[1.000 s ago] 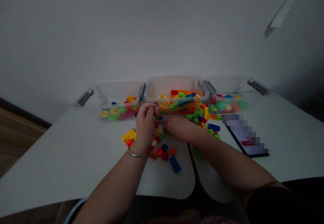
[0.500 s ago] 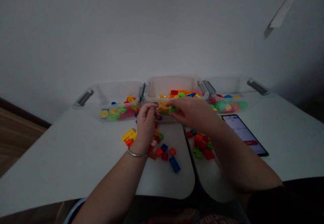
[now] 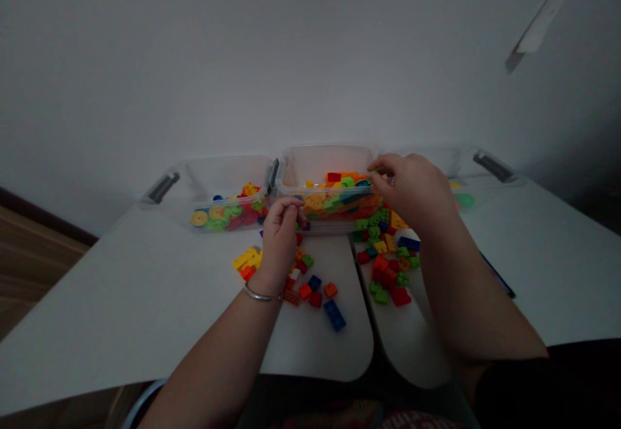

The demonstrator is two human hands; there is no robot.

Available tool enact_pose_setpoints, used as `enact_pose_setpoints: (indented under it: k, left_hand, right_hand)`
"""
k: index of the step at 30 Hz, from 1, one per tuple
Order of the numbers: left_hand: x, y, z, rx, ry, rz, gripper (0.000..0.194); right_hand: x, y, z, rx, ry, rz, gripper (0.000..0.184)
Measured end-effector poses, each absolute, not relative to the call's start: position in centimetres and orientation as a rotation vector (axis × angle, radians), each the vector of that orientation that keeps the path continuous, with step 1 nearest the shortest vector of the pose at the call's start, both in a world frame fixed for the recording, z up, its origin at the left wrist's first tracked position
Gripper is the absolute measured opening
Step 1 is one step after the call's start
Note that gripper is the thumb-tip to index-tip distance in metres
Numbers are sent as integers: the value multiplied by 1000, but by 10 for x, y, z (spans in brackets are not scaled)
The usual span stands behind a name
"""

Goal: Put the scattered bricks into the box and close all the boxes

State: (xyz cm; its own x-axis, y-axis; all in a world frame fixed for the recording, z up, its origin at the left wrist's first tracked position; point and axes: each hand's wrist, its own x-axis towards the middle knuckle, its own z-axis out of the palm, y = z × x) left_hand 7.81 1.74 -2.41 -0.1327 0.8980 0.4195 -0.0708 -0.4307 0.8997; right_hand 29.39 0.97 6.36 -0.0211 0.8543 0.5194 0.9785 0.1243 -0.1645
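My right hand [image 3: 418, 184] is raised at the right end of the middle clear bin [image 3: 315, 158]. Its thumb and fingers pinch a small green toy block [image 3: 372, 172], mostly hidden by the fingertips. My left hand [image 3: 281, 230] is closed in front of the same bin, fingers curled against the thumb; what they hold, if anything, is hidden. Loose toy bricks lie under and around it, among them yellow bricks [image 3: 248, 259] and a long blue brick [image 3: 334, 314]. Red bricks [image 3: 384, 272] and green bricks [image 3: 378, 292] are heaped below my right hand.
A clear bin [image 3: 213, 173] with colourful pieces stands at the left. Another clear bin [image 3: 466, 180] at the right is partly behind my right hand. A phone [image 3: 499, 278] lies mostly hidden by my right forearm. A dark seam divides the white table [image 3: 145, 299].
My right hand has moved right and up, from the front of the middle bin to its right end, with the green block in its fingertips. My left hand stays where it was.
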Motion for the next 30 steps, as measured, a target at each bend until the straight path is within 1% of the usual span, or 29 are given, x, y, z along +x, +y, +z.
enact_pose_setpoints:
  k: [3, 10, 16, 19, 24, 30]
  left_hand:
    - [78, 17, -23, 1407, 964, 1666, 12]
    - [78, 17, -22, 1381, 957, 1675, 10]
    - [78, 17, -22, 1379, 977, 1661, 10]
    - [78, 17, -22, 1364, 978, 1657, 11]
    - [78, 20, -22, 1317, 953, 1671, 10]
    - [77, 25, -24, 1209, 922, 1687, 9]
  right_hand:
    - [297, 16, 60, -1851, -1982, -333, 28]
    - [296, 19, 62, -1922, -2085, -433, 38]
    - [296, 18, 60, -1921, -2117, -379, 39]
    - [296, 18, 61, -1853, -2096, -352, 37]
    - [290, 10, 64, -1611, -2066, -263, 29]
    - [267, -4, 66, -1418, -2336, 34, 23]
